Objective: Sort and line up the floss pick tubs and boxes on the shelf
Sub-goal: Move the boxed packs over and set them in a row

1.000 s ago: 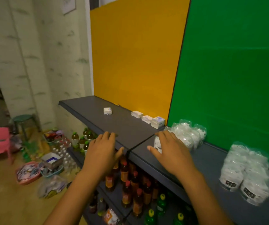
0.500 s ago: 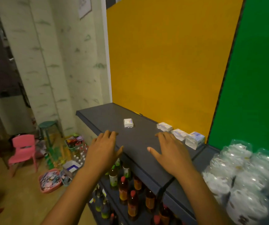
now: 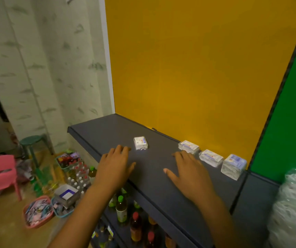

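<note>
1. The person is standing at the dark shelf point(image 3: 161, 185); both hands are hovering low over it, palms down, fingers spread, holding nothing.
2. The left hand point(image 3: 116, 165) is reaching toward the lone box point(image 3: 140, 143), fingertips just short of it, not touching.
3. The right hand point(image 3: 188, 173) is sitting near the row of three boxes point(image 3: 209, 157) along the yellow backboard point(image 3: 197, 68); its fingers are possibly brushing the nearest one, though blur is making that hard to judge.
4. Wrapped tubs point(image 3: 293, 208) are showing at the right edge, well apart from the boxes.
5. Step in hand, as I read it: gathering the stray box into the row. Doing it well likely means pinching it by its sides, sliding it back against the backboard, and squaring its face with the others.
</note>
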Tool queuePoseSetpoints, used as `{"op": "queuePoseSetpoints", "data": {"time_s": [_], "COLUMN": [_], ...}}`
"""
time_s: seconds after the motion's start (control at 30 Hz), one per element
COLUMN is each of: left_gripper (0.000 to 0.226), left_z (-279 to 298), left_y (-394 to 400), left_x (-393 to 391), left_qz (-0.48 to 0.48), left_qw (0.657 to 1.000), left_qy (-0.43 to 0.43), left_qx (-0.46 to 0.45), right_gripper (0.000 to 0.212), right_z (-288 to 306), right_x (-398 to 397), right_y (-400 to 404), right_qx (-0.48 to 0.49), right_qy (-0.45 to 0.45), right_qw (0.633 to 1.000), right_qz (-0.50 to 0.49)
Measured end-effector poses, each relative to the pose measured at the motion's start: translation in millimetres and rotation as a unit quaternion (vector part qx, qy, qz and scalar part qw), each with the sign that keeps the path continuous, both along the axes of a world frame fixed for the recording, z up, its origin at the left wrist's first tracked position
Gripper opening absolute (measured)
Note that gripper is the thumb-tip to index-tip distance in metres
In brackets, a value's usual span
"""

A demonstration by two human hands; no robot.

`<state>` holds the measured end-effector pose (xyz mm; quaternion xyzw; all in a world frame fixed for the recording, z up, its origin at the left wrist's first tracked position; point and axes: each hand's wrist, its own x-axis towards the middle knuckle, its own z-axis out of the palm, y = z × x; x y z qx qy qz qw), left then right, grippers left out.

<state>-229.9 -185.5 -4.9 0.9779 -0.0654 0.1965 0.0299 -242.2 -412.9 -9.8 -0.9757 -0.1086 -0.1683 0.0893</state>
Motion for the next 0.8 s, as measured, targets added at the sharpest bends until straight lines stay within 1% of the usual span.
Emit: {"op": "queuePoseSetpoints", "data": {"time_s": [0.2,0.33,0.47,0.6,0.8], "left_gripper": [0.052,0.050,0.053,0.059,0.066], "left_z": [-6.7,-6.9,-13.9,-28.5,-47.2], "left_y": [24.7,40.0,54.4,60.0,52.9], "left_x": [74.5,127.0,171.8,201.4,221.2], "left_qz": [-0.059,-0.103,-0.138,-0.163,-0.203], "left_qw": [0.998,0.993,0.986,0.979,0.960], "left_qy": [0.018,0.048,0.065,0.093,0.128], "left_qx": [-0.017,-0.034,-0.060,-0.080,-0.146], "right_gripper": [0.058,0.060,0.060,0.062,0.062], "right_z": [-1.3,2.4,2.9,-2.8,-14.9], "right_x": [47.6,78.4,107.6,127.2,134.4], "right_y": [25.4,43.6,61.4,76.9,84.7], "right_qx": [-0.004,0.004,0.008,0.014,0.042], "right_qy": [0.031,0.052,0.062,0.069,0.063], "right_qw": [0.998,0.993,0.989,0.984,0.978], "right_qz": [-0.056,-0.104,-0.135,-0.161,-0.194]}}
